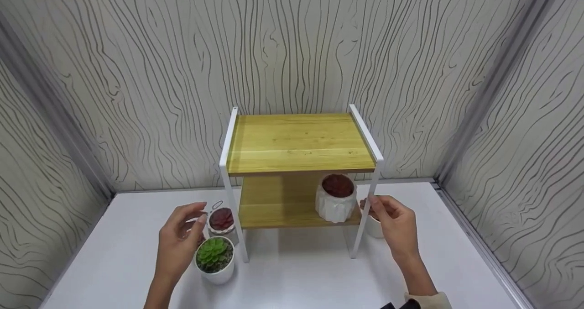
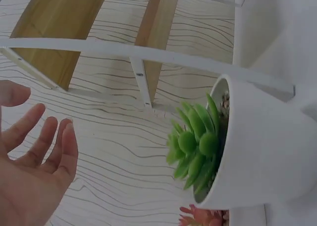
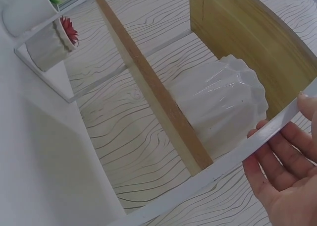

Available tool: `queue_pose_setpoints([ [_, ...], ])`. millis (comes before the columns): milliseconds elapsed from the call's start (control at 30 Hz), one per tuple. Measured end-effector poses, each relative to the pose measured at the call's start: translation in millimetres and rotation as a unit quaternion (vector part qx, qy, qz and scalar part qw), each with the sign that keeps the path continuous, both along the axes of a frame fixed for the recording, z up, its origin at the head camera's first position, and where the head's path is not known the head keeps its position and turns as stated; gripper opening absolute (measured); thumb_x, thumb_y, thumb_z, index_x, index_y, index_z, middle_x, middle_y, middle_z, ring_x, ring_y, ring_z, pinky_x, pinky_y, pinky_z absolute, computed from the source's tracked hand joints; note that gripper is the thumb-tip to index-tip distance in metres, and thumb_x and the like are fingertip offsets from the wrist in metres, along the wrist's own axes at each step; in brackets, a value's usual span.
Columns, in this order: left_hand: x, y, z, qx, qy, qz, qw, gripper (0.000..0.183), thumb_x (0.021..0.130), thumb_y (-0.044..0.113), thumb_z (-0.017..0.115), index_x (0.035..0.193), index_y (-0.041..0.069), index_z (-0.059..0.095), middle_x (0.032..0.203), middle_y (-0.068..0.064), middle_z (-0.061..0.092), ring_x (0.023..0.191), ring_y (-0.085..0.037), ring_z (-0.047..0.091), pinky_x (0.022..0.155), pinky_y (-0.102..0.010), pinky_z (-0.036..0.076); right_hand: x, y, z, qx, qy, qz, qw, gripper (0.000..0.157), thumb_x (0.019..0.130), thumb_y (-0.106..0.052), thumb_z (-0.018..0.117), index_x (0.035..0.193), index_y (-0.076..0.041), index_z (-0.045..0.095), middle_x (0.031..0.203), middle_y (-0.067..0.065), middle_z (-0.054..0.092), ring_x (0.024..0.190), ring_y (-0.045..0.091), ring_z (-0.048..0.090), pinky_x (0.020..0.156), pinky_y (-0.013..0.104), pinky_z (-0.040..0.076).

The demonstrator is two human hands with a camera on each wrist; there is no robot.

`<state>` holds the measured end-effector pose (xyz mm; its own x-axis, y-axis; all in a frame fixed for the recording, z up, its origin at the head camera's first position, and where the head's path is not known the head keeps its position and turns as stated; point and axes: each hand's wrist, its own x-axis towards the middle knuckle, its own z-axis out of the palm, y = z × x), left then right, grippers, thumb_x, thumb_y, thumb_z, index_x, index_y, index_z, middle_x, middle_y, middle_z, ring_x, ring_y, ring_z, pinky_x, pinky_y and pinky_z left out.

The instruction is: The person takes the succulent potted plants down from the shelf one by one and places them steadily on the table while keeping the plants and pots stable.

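Observation:
A small two-tier shelf point(image 1: 301, 140) with wooden boards and a white metal frame stands on the table. My right hand point(image 1: 400, 227) pinches its right front leg point(image 3: 267, 133) between thumb and fingers. On the lower board, near that leg, sits a white ribbed pot point(image 1: 336, 208) with a dark red plant. My left hand point(image 1: 180, 236) hovers left of the shelf, fingers loosely bent around nothing. Close by it are a white pot with a green succulent point(image 1: 213, 254) and a pot with a red succulent point(image 1: 221, 220). Part of another reddish plant point(image 2: 200, 216) shows too.
Behind the right leg stands another white pot point(image 1: 375, 227), partly hidden by the leg and my right hand. The white table point(image 1: 292, 281) is enclosed by wood-grain patterned panels point(image 1: 292, 44) at the back and sides.

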<state>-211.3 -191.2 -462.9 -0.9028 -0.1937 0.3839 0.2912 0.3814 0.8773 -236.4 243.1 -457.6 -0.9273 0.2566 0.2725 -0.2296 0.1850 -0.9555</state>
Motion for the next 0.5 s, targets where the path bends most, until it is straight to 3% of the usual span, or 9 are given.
queue_pose_setpoints([
  [233,-5.4,19,3.6,0.045,0.015,-0.051,0.9976,0.029,0.101,0.003,0.067,0.130,0.005,0.068,0.129,-0.009,0.068,0.117,0.000,0.066,0.103,-0.014,0.054,8.3,-4,8.2,0.018,0.011,-0.025,0.999,0.025,0.100,-0.020,0.073,0.119,-0.004,0.073,0.111,0.003,0.081,0.100,0.002,0.075,0.087,0.019,0.062],
  [500,-9.1,30,4.6,0.050,0.015,-0.063,0.9966,0.026,0.105,0.007,0.061,0.131,0.004,0.068,0.128,-0.015,0.071,0.118,-0.003,0.068,0.103,-0.010,0.051,19.1,-9,16.5,0.041,0.045,-0.028,0.998,0.046,0.096,-0.010,0.077,0.139,-0.004,0.060,0.137,0.013,0.067,0.120,-0.003,0.065,0.095,0.014,0.058],
])
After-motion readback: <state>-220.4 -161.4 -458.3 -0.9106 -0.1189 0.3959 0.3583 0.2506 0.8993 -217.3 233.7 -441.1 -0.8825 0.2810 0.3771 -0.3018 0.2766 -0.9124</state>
